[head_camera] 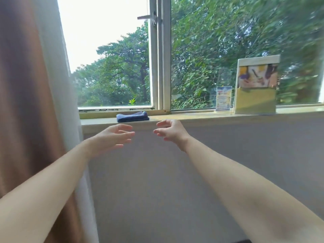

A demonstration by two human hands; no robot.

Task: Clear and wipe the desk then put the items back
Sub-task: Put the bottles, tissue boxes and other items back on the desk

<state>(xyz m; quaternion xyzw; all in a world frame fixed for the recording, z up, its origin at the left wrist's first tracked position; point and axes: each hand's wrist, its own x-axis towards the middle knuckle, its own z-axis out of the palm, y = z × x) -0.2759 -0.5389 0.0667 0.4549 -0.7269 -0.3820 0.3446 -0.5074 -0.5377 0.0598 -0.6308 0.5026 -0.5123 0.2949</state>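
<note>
- Forearms [245, 186]: two, bare, running from the near corners toward the far middle.
- Left hand [112, 137]: fingers loosely spread, palm turned inward, holding nothing; in front of the wall, just below the sill's edge.
- Right hand [171, 131]: fingers loosely curved, holding nothing; faces the left hand with a gap between them, its top level with the sill's edge.
- Cloth [132, 116]: blue, folded, flat on the sill; just beyond the two hands and nearer the left one; neither hand touches it.
- Sill [192, 117]: pale ledge across the far side, under the window.
- Card [223, 98]: small, printed, upright in a clear stand on the sill, far right, against the glass.
- Box [256, 85]: larger, upright, pictured top and yellow-green lower half; just right of the card.
- Window [161, 58]: pale frame with a latch handle; trees outside.
- Curtain [26, 102]: brown with a white sheer edge, left, close beside the left forearm.
- Wall [175, 172]: grey, below the sill.
- Desk: not in view.
- Step, judged: reaching for the cloth ahead of wiping.
- Risk: pinching only the top layer would let the fold drop open and trail.
- Risk: the left arm could snag the sheer, being so close to it.
- Risk: a rightward sweep along the sill could tip the card, which looks light.
</note>
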